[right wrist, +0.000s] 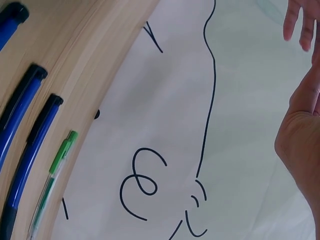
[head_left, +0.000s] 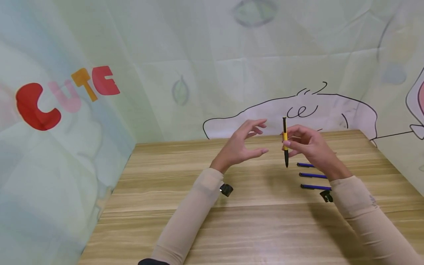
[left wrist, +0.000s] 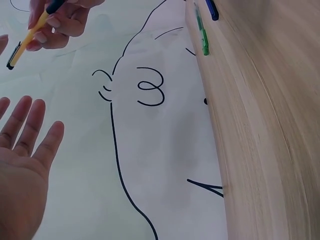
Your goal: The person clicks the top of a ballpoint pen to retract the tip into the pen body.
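A yellow pen (head_left: 285, 136) with black ends stands nearly upright above the table, pinched between the thumb and fingers of my right hand (head_left: 309, 143). To its left my left hand (head_left: 240, 145) hovers with fingers spread and thumb apart, holding nothing. The left wrist view shows the same yellow pen (left wrist: 37, 32) tilted, beyond my left palm (left wrist: 22, 170). Below my right hand several blue pens (head_left: 313, 175) lie in a row on the table, partly covered by the wrist. In the right wrist view a green pen (right wrist: 52, 180) lies beside the blue pens (right wrist: 32, 155).
The wooden table (head_left: 159, 198) meets a printed fabric backdrop (head_left: 198, 66) at its back edge. Another fabric wall with coloured letters (head_left: 38, 106) stands on the left. Small black wrist cameras (head_left: 226, 190) hang under both sleeves.
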Demonstrator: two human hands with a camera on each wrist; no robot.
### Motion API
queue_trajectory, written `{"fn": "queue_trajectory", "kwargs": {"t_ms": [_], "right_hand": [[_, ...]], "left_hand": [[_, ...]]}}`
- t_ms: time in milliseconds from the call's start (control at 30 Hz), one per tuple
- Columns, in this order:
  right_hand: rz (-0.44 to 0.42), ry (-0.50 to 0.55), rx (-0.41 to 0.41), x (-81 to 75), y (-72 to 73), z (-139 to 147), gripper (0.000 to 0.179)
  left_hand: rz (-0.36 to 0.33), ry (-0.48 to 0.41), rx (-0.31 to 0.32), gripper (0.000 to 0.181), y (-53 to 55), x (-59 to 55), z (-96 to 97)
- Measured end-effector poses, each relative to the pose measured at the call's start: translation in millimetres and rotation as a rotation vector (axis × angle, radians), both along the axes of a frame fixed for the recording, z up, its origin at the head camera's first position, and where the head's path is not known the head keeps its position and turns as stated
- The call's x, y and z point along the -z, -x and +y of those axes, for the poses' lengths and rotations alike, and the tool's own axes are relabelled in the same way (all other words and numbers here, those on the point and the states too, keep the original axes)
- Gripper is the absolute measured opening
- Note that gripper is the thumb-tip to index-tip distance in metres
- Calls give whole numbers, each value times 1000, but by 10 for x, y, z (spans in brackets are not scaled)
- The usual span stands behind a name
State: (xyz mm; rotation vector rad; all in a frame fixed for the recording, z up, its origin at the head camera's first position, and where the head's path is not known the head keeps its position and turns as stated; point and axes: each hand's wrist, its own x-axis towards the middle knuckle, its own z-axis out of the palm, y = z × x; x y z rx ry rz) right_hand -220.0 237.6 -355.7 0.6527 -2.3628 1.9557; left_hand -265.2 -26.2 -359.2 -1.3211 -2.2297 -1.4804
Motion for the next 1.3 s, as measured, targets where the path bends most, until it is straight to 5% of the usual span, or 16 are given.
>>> {"fn": "queue_trajectory", "kwargs": {"t_ms": [533,833,1300], "right_hand": [[19,162,-89,52,10,-144,19],[3,220,-102,85,6,-251,18],[-23,227,-84,52,-13,-331,18]], "left_hand": [[-20,-8,35,92,-207,-220,128],[38,-19,73,98,-29,-59,227],[66,6,83,106,-20,-52,261]]}}
